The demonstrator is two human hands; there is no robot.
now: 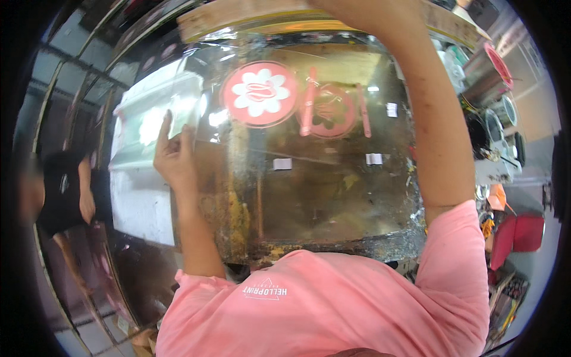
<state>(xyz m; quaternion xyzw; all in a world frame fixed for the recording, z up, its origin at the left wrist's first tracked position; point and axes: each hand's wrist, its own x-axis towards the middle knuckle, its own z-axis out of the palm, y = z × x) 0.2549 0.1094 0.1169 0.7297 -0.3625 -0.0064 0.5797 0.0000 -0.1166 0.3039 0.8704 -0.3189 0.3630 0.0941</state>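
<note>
- Glossy clear film sheets (132, 146) lay on white paper (140, 202) along the bench's left edge.
- The left hand (173, 152) was over the film, forefinger extended, other fingers curled; whether it gripped, I couldn't tell.
- A flat pink disc with a white scalloped flower (260, 94) lay near the bench's far edge; slim pink bars (308, 102) flanked a second disc (327, 112) on its right.
- The upper edge cut off the right hand (351, 11); its grip couldn't be told.
- The bench (333, 202) was brown, shiny, paint-crusted at its near edge.
- Beyond: metal bars (56, 74) left, cylindrical cans (485, 74) right.
</note>
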